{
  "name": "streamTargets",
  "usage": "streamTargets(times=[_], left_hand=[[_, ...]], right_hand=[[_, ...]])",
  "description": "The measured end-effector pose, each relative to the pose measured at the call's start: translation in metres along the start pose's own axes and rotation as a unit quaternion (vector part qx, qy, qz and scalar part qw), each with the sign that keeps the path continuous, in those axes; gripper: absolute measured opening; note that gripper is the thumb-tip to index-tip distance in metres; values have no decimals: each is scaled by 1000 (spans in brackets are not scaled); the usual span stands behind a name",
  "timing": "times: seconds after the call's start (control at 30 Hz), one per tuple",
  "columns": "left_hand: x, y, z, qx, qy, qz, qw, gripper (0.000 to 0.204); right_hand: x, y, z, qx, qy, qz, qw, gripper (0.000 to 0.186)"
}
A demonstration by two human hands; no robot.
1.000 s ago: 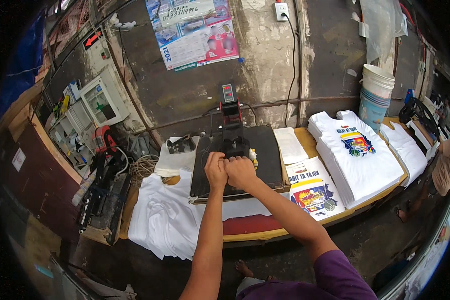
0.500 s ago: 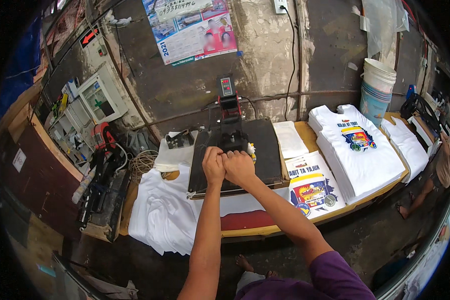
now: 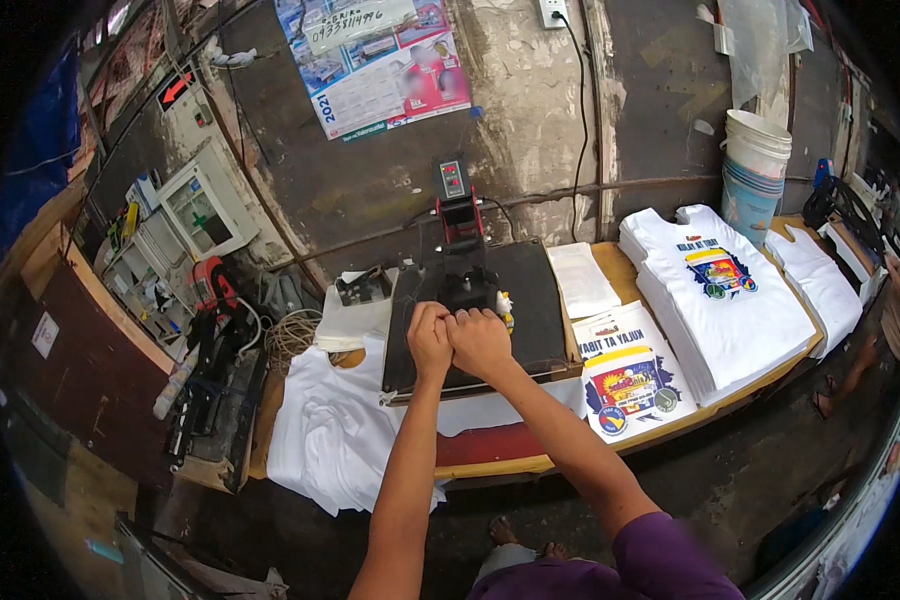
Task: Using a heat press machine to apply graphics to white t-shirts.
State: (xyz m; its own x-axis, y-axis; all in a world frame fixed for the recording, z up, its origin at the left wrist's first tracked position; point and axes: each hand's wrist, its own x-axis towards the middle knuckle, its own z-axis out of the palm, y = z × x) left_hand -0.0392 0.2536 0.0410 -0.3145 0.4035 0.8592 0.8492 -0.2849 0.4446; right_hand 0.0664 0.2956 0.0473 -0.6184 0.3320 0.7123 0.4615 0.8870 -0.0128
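Note:
A heat press with a broad black top plate (image 3: 532, 305) stands on the table in front of me, its plate lying flat. Behind the plate rises its control box (image 3: 452, 180) with a lit red display. My left hand (image 3: 429, 343) and my right hand (image 3: 481, 342) are closed side by side over the press handle, which they hide. White cloth shows below the plate's front edge. To the left, a white shirt (image 3: 330, 435) lies rumpled and hangs over the table edge. Right of the press are printed transfer sheets (image 3: 630, 380) with a colourful design.
A tall stack of printed white shirts (image 3: 715, 335) stands at the right, with nested buckets (image 3: 755, 175) behind. Plain white sheets (image 3: 582, 280) lie beside the press. Another black machine with a red part (image 3: 210, 290) and coiled cable (image 3: 293, 335) are at the left.
My hands stay closed together on the handle and the press plate stays down. The view has shifted slightly; little else differs.

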Motion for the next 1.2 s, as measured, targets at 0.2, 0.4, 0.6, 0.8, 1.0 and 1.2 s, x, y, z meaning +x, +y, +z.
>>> streamTargets(times=[0.2, 0.4, 0.6, 0.8, 1.0, 1.2], left_hand=[[9, -7, -2, -68, -14, -43, 997, 13], [55, -51, -4, -26, -213, -82, 973, 29], [77, -60, 35, 143, -274, 20, 951, 47], [84, -57, 49, 216, -301, 105, 923, 47], [92, -63, 55, 262, -306, 188, 896, 32], [99, -50, 56, 264, -340, 169, 887, 41]], right_hand=[[0, 5, -4, -20, -6, -1, 1000, 26], [3, -2, -1, -27, -16, 7, 999, 30], [4, -6, 0, -36, 7, 4, 999, 29], [6, -9, -3, -59, 19, 38, 997, 27], [6, -17, 2, -75, 8, 41, 996, 26], [7, -18, -3, -81, -6, 48, 996, 28]])
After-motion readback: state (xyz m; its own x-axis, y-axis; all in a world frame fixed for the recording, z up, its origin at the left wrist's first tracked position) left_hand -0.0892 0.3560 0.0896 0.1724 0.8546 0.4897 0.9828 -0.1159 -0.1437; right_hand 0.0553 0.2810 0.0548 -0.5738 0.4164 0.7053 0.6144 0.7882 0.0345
